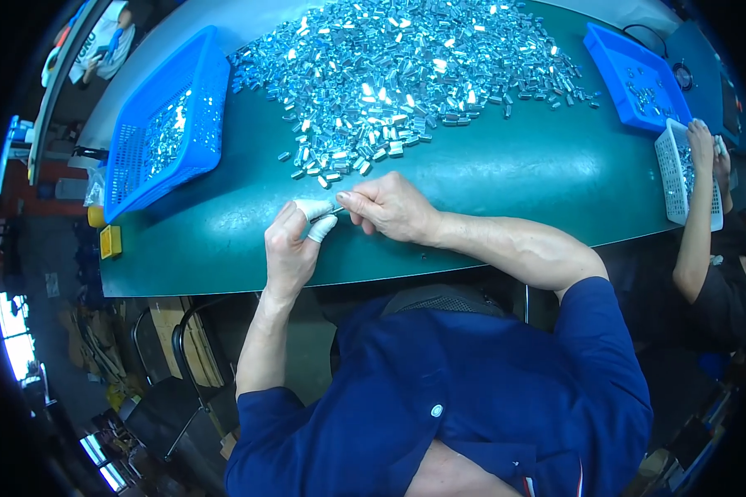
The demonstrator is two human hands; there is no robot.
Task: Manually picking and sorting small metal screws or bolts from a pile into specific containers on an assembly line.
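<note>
Dark blue short-sleeved shirt cloth (pixel 506 356) is filling the space nearest the camera, below the curved edge of a smooth green tabletop (pixel 514 178). Just over that edge, a small slim grey metal piece (pixel 337 210) is sitting between the person's two hands, mostly covered by fingertips. Its visible part is lying to the right of the left grip and just left of the right hand's thumb, its long axis seeming to run roughly sideways, rising a little to the right; both hands are standing about equally near it.

The left hand (pixel 288 244) is gripping the piece between thumb and finger, both wearing white finger covers (pixel 313 208), while its forearm is standing steeply up from the lower edge. The right hand (pixel 398 211) is appearing to pinch the piece's other end, back of the hand upward, fingers curling under, forearm slanting across from the right.

Beyond the hands, a broad heap of shiny silver metal pieces (pixel 406 79) is spreading over the table. A blue plastic lattice basket (pixel 205 137) is standing on the left; on the right, a co-worker's hand (pixel 701 142) is hovering at a white plastic lattice basket (pixel 674 186), near a shallow blue plastic tray (pixel 609 66)
</note>
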